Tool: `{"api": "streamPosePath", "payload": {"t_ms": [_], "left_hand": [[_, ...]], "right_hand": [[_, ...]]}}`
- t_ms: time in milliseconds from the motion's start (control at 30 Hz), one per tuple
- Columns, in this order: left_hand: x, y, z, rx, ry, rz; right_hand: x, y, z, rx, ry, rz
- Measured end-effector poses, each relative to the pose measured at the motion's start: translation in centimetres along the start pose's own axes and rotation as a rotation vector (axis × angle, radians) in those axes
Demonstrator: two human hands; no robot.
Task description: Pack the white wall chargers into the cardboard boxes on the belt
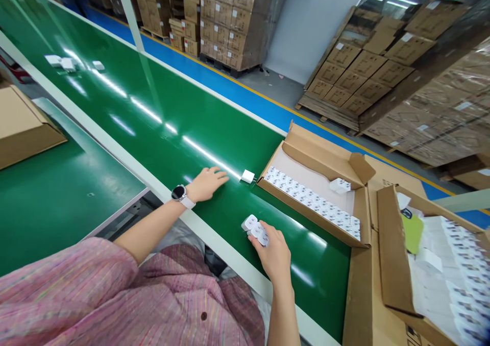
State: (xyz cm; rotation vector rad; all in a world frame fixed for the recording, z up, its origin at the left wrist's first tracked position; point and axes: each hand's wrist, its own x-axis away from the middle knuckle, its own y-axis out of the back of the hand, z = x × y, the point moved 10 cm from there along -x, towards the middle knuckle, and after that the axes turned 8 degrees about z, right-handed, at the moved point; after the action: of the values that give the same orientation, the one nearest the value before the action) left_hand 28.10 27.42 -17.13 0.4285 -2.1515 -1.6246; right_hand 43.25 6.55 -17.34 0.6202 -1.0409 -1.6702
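Adapters [251,222] bunch together, likely so the right hand [276,251] grips several at once; the left hand [206,183], empty, fingers loosely spread, is near 1 lone adapter [247,176].

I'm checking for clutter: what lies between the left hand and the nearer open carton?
In the head view, a white adapter lies on the green surface between the left hand and the nearer open carton.

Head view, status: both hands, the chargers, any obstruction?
Right hand gripping white plug chargers. Left hand open, nothing held, near lone charger on green conveyor belt. Open carton ahead; no obstruction seen between it and right hand.
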Motion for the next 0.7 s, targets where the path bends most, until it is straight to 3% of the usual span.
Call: {"api": "streamPosePath", "payload": {"t_ms": [100,200,267,367,467,533,633,700], "left_hand": [[-0.5,0.6,3.8,-0.081,0.052,0.059],[-0.8,1.0,3.1,0.016,-0.022,0.054],[-0.7,1.1,0.5,0.181,-0.107,0.012],[0.0,0.2,-5.6,0.443,-0.332,0.021],[-0.2,-0.6,-10.0,0.515,-0.477,0.053],[-1.8,0.1,-9.9,0.488,-0.418,-0.038],[-5.5,1.7,-6.9,0.353,-0.165,-0.197],[-7.8,1.8,-5.6,0.254,-0.064,-0.175]], "right_hand": [[0.2,0.4,-0.8,-0.002,-0.021,-0.014],[0.3,0.6,-1.4,-0.013,-0.046,-0.024],[0.3,0.6,-1.5,-0.036,-0.046,-0.028],[0.4,0.4,-1.0,-0.065,-0.018,-0.017],[0.7,0.2,-0.5,-0.048,-0.013,-0.002],[1.0,0.3,-0.4,-0.027,-0.014,-0.002],[1.4,0.7,-0.5,-0.004,-0.026,-0.016],[1.6,1.1,-1.0,0.003,-0.045,-0.016]]}}
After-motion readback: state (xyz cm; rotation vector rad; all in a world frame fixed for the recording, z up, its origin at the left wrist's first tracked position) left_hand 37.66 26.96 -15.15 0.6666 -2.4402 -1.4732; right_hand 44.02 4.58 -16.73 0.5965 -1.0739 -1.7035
